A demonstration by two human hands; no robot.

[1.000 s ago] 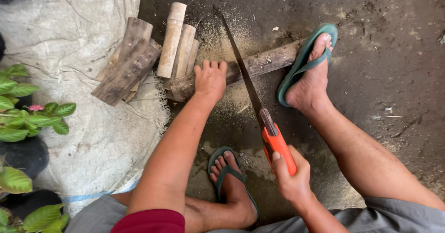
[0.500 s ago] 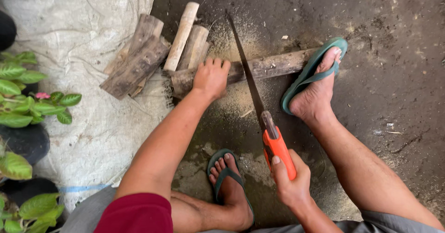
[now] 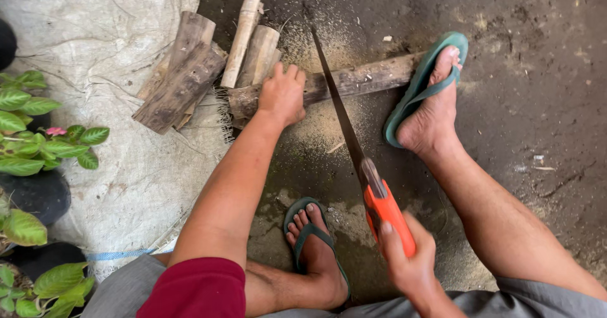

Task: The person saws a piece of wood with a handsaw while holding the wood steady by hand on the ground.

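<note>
Two hands work one log in the head view, the only view there is. It lies across the dark ground, sawdust pale around it. The left hand presses down on the log near its frayed left end, fingers close together and curled over the wood, arm reaching out nearly straight from a red sleeve. The right hand is clamped around the orange handle of a saw, forefinger laid along the grip, wrist low and close to the body. The blade runs forward and up, crossing the log just right of the left hand. The right foot, in a green sandal, stands on the log's far right end and pins it; the left foot rests flat, near the handle.

As I judge it, the step in hand is the cut itself, the blade set in the wood between hand and foot. The next stroke calls for a straight line along the kerf, steady weight on both ends, and left fingers kept clear of the teeth.

Cut pieces lie just beyond the log's left end, partly on a pale sack. Leafy plants stand at the left edge.
</note>
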